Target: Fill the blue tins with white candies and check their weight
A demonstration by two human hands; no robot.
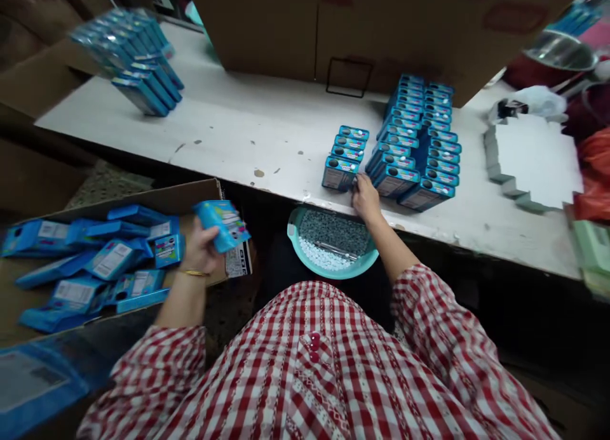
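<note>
My left hand holds one blue box over the carton, where many boxes still lie loose. My right hand, fingers closed narrow, touches the short row on the counter; two longer rows stand finished beside it.

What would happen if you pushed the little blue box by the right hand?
The front blue box stands upright and narrow, so it would probably tip. It looks like thin cardboard, likely light. The right hand touches its side; the left hand lifts a similar box easily.
</note>
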